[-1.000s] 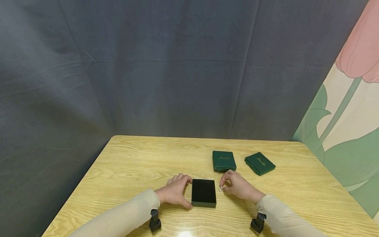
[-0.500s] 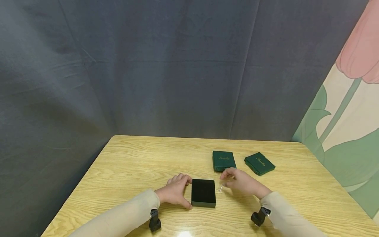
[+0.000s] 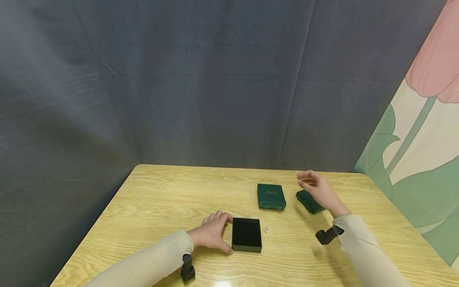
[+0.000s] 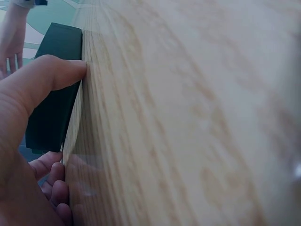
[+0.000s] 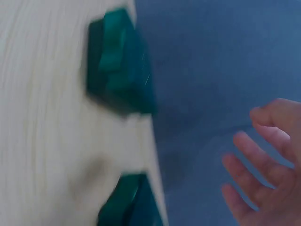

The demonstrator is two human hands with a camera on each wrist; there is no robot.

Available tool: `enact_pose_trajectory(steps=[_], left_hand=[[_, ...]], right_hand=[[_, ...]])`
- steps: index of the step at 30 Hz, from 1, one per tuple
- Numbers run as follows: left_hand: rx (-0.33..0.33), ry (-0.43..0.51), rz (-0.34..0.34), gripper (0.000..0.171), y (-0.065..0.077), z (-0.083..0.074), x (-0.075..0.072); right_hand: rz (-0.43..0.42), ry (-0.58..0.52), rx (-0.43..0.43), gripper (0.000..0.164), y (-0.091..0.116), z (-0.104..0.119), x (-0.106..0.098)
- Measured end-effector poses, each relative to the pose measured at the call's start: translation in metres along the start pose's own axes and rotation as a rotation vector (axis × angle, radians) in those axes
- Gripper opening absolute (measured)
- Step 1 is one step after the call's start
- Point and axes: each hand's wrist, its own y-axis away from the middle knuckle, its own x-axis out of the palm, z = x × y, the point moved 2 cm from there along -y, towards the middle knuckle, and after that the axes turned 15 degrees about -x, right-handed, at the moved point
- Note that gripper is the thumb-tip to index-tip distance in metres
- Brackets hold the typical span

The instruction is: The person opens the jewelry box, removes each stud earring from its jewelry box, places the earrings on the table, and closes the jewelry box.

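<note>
A shallow dark green jewelry box [image 3: 246, 235] with a black inside lies on the wooden table. My left hand [image 3: 212, 232] grips its left side, with the thumb at the near corner and fingertips at the far one. In the left wrist view the thumb lies along the box wall [image 4: 54, 106] and the other fingers curl at its end. Just right of the box lie small shiny pieces that look like earrings [image 3: 266, 230]. Holding nothing, my right hand [image 3: 319, 189] hovers over the far right green jewelry box [image 3: 309, 202], its fingers loosely bent, and partly hides it.
Another green jewelry box [image 3: 271, 196] with gold lettering sits behind the earrings, left of the far right one. The table [image 3: 179, 187] ends at a dark grey curtain [image 3: 215, 99]. A flower-painted wall [image 3: 423, 159] stands at the right.
My right hand has left the earrings and moved up and to the right, over the far right box. The left hand and the box it grips have stayed put.
</note>
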Motion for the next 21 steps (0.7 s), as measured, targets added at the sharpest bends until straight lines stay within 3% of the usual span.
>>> enact_pose_trajectory(steps=[4, 10, 15, 21], left_hand=[[-0.002, 0.001, 0.002, 0.072, 0.000, 0.001, 0.000], [-0.001, -0.004, -0.001, 0.073, -0.001, 0.002, 0.001], [-0.001, -0.003, -0.002, 0.073, -0.002, 0.003, 0.001], [0.003, -0.005, -0.005, 0.073, -0.003, 0.002, 0.001]], right_hand=[[0.040, 0.104, 0.099, 0.059, 0.003, -0.026, -0.004], [0.205, 0.285, 0.211, 0.095, 0.010, -0.054, 0.006], [0.271, 0.362, 0.265, 0.105, 0.017, -0.064, 0.014], [0.292, 0.407, 0.299, 0.106, 0.020, -0.069, 0.016]])
